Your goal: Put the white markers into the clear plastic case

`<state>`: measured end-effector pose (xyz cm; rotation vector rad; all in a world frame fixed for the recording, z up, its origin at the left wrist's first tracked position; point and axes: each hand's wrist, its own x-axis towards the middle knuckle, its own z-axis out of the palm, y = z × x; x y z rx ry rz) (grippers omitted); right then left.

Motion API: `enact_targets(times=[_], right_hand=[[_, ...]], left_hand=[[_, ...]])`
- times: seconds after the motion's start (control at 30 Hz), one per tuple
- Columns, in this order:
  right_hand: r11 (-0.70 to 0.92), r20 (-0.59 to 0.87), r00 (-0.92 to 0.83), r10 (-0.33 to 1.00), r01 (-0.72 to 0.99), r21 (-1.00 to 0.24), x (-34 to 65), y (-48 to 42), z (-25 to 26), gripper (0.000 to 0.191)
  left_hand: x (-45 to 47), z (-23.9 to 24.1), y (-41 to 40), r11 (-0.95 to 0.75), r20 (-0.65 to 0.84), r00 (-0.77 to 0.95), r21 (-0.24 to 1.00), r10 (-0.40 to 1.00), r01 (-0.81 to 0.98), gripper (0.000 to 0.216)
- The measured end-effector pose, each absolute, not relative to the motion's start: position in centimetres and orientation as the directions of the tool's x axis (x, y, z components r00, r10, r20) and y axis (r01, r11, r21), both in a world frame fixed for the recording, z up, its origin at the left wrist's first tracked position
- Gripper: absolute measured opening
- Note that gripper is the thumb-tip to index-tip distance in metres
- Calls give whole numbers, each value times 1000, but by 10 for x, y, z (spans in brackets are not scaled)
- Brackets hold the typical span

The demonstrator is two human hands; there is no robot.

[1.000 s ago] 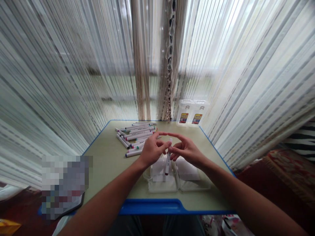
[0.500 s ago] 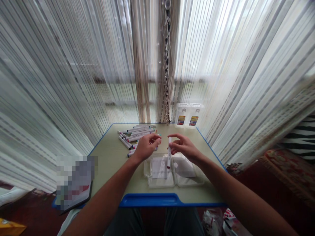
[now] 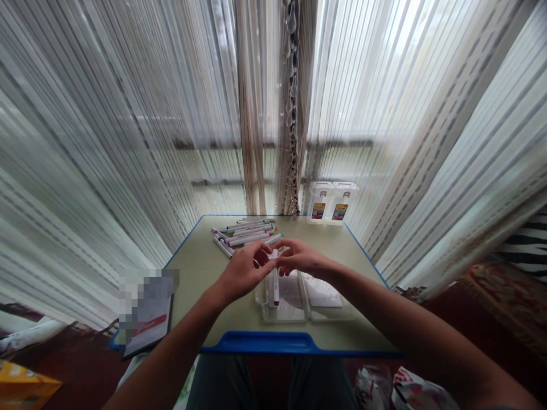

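White curtains [image 3: 128, 125] hang behind a pale green counter [image 3: 192, 310] edged in blue. Near its front edge lies a clear plastic case [image 3: 285, 319], opened flat, both halves facing up. Beyond it, to the left, white markers [image 3: 252, 232] lie in a loose heap, pointing different ways. The left hand [image 3: 243, 269] and right hand [image 3: 304, 257] meet above the case's left half, both seemingly pinching one marker [image 3: 276, 285] by its far end. It points toward the person, its red end [image 3: 276, 303] lowest and over that half; whether it touches the case I cannot tell. Handling it well calls for a light pinch, one hand steadying while the other adjusts, and the free end kept clear of the case's rim.
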<state>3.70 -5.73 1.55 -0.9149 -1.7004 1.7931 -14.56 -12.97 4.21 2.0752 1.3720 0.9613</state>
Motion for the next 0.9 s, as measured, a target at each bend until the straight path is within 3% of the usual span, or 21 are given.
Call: enact_targets(times=[0.23,0.6,0.9], right_hand=[[-92,-194,-658,727,187,-978,25,-66,12,36],[-45,-170,-631,757,210,-977,25,-62,-1,37],[17,-177,-632,755,288,-957,24,-67,3,33]], left_hand=[[-163,50,-170,-577,202,571,541,796,612,23],[-166,26,-189,-623,159,607,304,779,721,43],[-164,17,-188,-647,151,630,206,762,734,35]])
